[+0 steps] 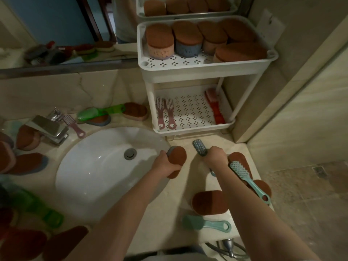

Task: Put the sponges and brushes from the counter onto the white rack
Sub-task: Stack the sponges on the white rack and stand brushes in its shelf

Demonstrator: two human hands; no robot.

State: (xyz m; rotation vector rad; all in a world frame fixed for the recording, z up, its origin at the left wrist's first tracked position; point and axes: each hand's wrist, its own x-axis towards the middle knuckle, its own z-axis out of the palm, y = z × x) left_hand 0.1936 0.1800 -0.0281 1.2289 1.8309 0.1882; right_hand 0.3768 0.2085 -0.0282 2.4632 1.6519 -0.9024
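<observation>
The white rack (pixel 188 72) stands on the counter (pixel 178 196) directly ahead of both hands, and its open front faces them. Its upper tier (pixel 177 63) sits above and beyond the hands. It carries brown-topped sponges along the back and right, with bare floor at the front left. The lower tier (pixel 190 110) lies level with and just ahead of the hands. It holds two pink brushes on the left and a red one on the right, with the middle free. The left hand (pixel 164 163) is closed round a brown-topped sponge (pixel 178 158), with the fingers wrapped over its near edge. It hovers at the rim of the basin, left of the rack's front corner. The right hand (pixel 217 156) grips a blue-grey brush (pixel 200 149) by the handle. The bristled head projects forward and left of the fist, and the handle end shows just behind it. The brush's long axis runs roughly toward the lower tier, head leading. The right hand is judged the nearer of the two to that tier, so a short forward reach should seat the brush in the free middle. The sponge must travel up and forward to reach the upper tier. Behind and to the right of the right hand, a teal brush (pixel 244 174) rests across another sponge on the counter, not yet collected.
</observation>
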